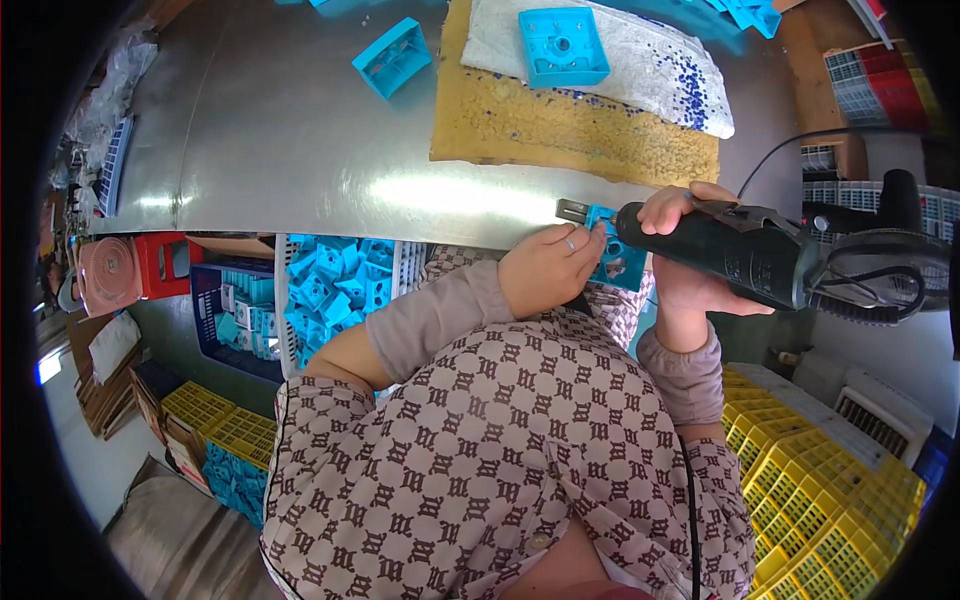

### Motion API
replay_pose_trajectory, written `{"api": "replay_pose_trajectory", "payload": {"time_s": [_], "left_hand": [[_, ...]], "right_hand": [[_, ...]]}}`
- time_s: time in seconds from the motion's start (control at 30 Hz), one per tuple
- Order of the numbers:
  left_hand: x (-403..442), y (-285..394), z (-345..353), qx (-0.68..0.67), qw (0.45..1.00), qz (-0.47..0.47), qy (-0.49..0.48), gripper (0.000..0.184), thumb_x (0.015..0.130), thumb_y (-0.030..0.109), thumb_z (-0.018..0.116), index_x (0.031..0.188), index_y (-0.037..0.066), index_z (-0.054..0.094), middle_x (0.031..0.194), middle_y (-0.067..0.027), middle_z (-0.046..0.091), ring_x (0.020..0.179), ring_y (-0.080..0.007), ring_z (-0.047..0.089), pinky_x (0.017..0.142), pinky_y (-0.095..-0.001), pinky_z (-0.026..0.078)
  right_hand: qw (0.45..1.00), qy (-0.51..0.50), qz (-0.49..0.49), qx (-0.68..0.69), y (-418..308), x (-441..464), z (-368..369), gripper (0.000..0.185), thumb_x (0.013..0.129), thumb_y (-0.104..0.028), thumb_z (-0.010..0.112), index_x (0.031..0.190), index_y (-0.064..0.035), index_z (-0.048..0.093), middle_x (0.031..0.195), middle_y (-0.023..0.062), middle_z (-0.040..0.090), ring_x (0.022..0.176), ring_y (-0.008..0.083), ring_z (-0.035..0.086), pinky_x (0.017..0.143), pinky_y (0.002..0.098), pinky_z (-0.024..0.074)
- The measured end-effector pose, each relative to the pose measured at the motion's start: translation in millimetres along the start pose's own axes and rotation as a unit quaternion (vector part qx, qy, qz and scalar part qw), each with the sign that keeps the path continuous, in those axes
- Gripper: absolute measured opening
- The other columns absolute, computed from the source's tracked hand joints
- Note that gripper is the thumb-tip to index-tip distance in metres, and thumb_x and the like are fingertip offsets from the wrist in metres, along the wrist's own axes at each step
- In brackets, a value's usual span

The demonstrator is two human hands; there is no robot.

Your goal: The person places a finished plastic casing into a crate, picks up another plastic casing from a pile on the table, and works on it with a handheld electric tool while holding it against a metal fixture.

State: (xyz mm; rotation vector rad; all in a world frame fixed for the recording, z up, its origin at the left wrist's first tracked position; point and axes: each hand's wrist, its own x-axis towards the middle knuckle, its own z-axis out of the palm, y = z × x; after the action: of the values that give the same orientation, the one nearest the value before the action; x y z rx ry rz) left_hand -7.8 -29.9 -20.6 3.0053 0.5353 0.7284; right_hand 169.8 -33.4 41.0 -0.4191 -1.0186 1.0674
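Observation:
Wrapped round a dark, corded power tool (725,250), my right hand (690,275) holds it level at the right, its front end pointing left. My left hand (550,265), with a ring on one finger, is closed on a blue plastic part (622,264) at the table's front edge. The tool's tip meets the part close to my left fingertips. A small dark metal piece (572,210) shows just above those fingers. My left fingers partly hide the blue part.
A yellow mat (560,140) and white cloth (640,60) bear a blue housing (563,46) and small dark blue bits. Another blue housing (392,58) lies left. Crates of blue parts (340,285) stand below the table's left side; yellow crates (800,480) stand lower right. The tool's cord loops at right.

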Motion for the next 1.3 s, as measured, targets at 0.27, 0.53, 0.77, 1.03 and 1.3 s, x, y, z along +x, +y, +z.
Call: {"api": "replay_pose_trajectory", "payload": {"time_s": [0.27, 0.53, 0.77, 1.03, 1.3], "left_hand": [[0.7, -2.3, 1.7, -0.025, 0.999, -0.003, 0.021, 0.042, 0.072, 0.011, 0.057, 0.109, -0.009, 0.063, 0.112, -0.0127, 0.06, 0.093, -0.0207, 0.056, 0.083, -0.03, 0.048], [-2.0, -2.6, 9.8, -0.071, 0.994, -0.028, 0.076, 0.038, 0.069, 0.012, 0.058, 0.102, -0.007, 0.064, 0.1, -0.0083, 0.06, 0.087, -0.0208, 0.057, 0.079, -0.0305, 0.049], [-3.5, -5.2, 13.9, -0.048, 0.994, -0.021, 0.092, 0.04, 0.069, 0.015, 0.057, 0.103, -0.006, 0.064, 0.103, -0.0086, 0.061, 0.091, -0.0212, 0.056, 0.084, -0.0312, 0.048], [15.3, 8.6, 23.9, -0.015, 0.996, 0.049, 0.067, 0.039, 0.076, 0.019, 0.054, 0.105, -0.003, 0.065, 0.119, -0.0114, 0.058, 0.099, -0.0225, 0.052, 0.087, -0.0322, 0.043], [20.5, 17.0, 23.2, 0.046, 0.997, 0.049, -0.044, 0.037, 0.079, 0.016, 0.053, 0.107, -0.005, 0.064, 0.12, -0.0164, 0.055, 0.099, -0.0246, 0.052, 0.087, -0.0325, 0.046]], "right_hand": [[0.998, -0.026, 0.058, -0.011, -0.5, 11.9, 0.3, 0.116, 0.058, -0.099, 0.037, 0.114, 0.0014, 0.052, 0.077, 0.0131, 0.055, 0.068, 0.0239, 0.052, 0.066, 0.0374, 0.0411], [0.993, 0.015, 0.118, -0.01, 17.8, 15.8, 5.5, 0.122, 0.055, -0.1, 0.039, 0.122, 0.0016, 0.047, 0.092, 0.0186, 0.057, 0.071, 0.0248, 0.056, 0.063, 0.0352, 0.0449], [0.987, 0.039, 0.153, 0.0, 22.5, 17.1, 7.4, 0.128, 0.047, -0.103, 0.037, 0.12, 0.0019, 0.049, 0.089, 0.0144, 0.055, 0.072, 0.0226, 0.053, 0.066, 0.0342, 0.0439], [0.992, 0.057, 0.113, -0.014, 13.7, 10.7, -0.4, 0.123, 0.056, -0.1, 0.036, 0.125, 0.0017, 0.046, 0.095, 0.0201, 0.057, 0.074, 0.0268, 0.055, 0.065, 0.0393, 0.0454], [0.997, 0.075, 0.004, 0.003, -14.8, 6.2, -15.0, 0.125, 0.06, -0.101, 0.021, 0.124, 0.0034, 0.047, 0.075, 0.0132, 0.055, 0.066, 0.0252, 0.051, 0.064, 0.0405, 0.0408]]}}
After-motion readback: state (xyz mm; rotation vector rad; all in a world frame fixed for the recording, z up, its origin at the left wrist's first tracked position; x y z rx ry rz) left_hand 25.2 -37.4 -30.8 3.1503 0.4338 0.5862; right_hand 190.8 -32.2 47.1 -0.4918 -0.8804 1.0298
